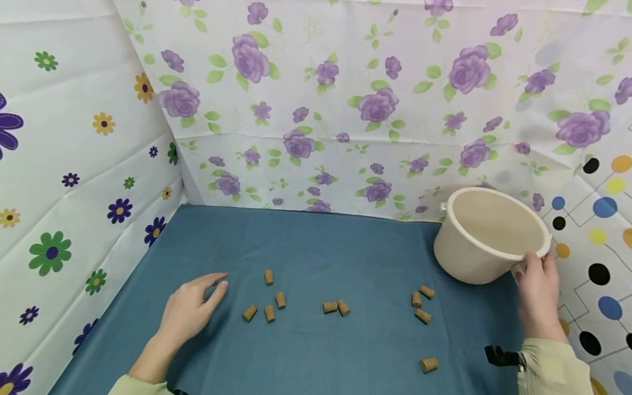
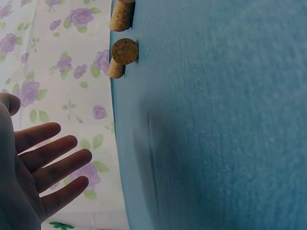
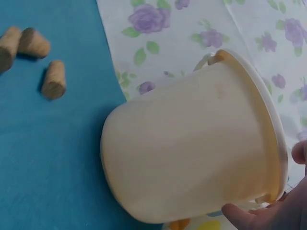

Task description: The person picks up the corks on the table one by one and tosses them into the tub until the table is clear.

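Note:
A cream plastic bucket (image 1: pixel 466 255) is at the back right, and no corks show in the visible part of its inside. My right hand (image 1: pixel 539 296) grips its rim at the near right side; in the right wrist view, fingers lie by the rim. Whether its base fully rests on the cloth, I cannot tell. My left hand (image 1: pixel 185 312) hovers over the cloth with loosely extended fingers, holding nothing. Just right of it lie several corks, the nearest cork (image 1: pixel 249 313) on its side. Two more corks, one cork (image 1: pixel 329 308) beside the other, lie mid-table.
Three corks cluster left of the bucket, including a tilted-looking cork (image 1: pixel 423 316). A single cork (image 1: pixel 428 365) lies nearer the front right. Blue cloth (image 1: pixel 306 241) covers the table. Flowered sheets (image 1: pixel 316 109) hang behind and at the left; a dotted sheet (image 1: pixel 599 236) hangs at the right.

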Demonstrator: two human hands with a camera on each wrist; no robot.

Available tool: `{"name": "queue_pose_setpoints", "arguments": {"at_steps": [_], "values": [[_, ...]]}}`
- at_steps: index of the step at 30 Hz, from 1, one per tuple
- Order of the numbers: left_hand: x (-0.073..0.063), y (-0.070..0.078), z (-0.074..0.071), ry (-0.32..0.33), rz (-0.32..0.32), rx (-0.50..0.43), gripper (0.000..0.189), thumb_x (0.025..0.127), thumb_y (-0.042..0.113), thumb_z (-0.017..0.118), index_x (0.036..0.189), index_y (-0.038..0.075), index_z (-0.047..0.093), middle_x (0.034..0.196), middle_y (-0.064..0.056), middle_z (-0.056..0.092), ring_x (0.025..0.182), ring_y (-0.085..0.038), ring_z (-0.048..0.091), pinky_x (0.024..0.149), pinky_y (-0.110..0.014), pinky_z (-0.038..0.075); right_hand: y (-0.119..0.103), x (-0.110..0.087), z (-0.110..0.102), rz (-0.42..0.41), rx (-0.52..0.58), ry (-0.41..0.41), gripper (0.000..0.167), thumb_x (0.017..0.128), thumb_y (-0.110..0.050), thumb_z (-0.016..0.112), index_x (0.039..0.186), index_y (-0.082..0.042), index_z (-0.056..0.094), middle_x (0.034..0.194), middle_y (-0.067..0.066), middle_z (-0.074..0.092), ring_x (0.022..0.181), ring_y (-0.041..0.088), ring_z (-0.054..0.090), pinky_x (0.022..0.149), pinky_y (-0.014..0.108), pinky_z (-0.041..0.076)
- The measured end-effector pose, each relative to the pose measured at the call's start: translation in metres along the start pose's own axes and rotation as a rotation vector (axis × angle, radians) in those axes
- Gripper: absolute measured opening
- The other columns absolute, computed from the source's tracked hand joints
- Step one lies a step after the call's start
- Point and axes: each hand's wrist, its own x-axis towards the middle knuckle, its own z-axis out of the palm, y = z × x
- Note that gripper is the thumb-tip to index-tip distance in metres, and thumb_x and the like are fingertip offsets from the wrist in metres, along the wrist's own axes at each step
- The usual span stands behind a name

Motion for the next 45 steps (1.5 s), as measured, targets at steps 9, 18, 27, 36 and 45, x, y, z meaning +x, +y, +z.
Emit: {"name": "queue_pose_setpoints", "arguments": {"at_steps": [9,18,27,36,45], "values": [[0.001,0.001,0.0,-0.014,-0.002,-0.012,0.04,0.111,0.04,0.061,0.131,0.011,0.078,0.119,-0.01,0.078,0.081,-0.016,0.072,0.066,-0.045,0.059,-0.017,0.018,0.01,0.04,0.198,0.118,0.055,0.113,-0.026,0.037,0.168,-0.028,0.034,0.159,-0.001,0.04,0.123,0.011,0.045,0.097,0.018,0.038],[0.0,0.002,0.001,-0.022,-0.008,-0.022,0.039,0.111,0.039,0.061,0.131,0.01,0.078,0.119,-0.009,0.078,0.093,-0.024,0.075,0.07,-0.049,0.06,-0.015,0.03,0.014,0.053,0.183,0.17,0.056,0.113,-0.022,0.035,0.168,-0.028,0.034,0.172,0.001,0.027,0.132,0.013,0.045,0.095,0.021,0.043],[-0.003,0.0,-0.001,-0.041,-0.027,-0.029,0.042,0.111,0.043,0.059,0.131,0.011,0.078,0.12,-0.009,0.078,0.095,-0.024,0.076,0.071,-0.048,0.06,-0.013,0.031,0.015,0.037,0.175,0.18,0.058,0.112,-0.017,0.032,0.169,-0.027,0.034,0.171,0.006,0.03,0.094,0.01,0.051,0.059,0.017,0.042],[-0.004,0.002,0.001,-0.057,-0.031,-0.032,0.043,0.112,0.044,0.058,0.132,0.011,0.078,0.122,-0.01,0.078,0.096,-0.023,0.076,0.072,-0.048,0.061,-0.015,0.035,0.021,0.031,0.059,0.156,0.058,0.112,-0.019,0.033,0.169,-0.024,0.034,0.171,0.006,0.033,0.121,0.016,0.053,0.088,0.02,0.048],[-0.005,0.002,0.004,-0.047,-0.027,-0.043,0.042,0.112,0.043,0.058,0.133,0.012,0.077,0.122,-0.009,0.078,0.094,-0.022,0.076,0.069,-0.044,0.061,-0.013,0.033,0.034,-0.043,-0.087,0.116,0.056,0.113,-0.023,0.03,0.168,-0.018,0.036,0.165,0.014,0.039,0.132,0.019,0.048,0.111,0.031,0.037]]}}
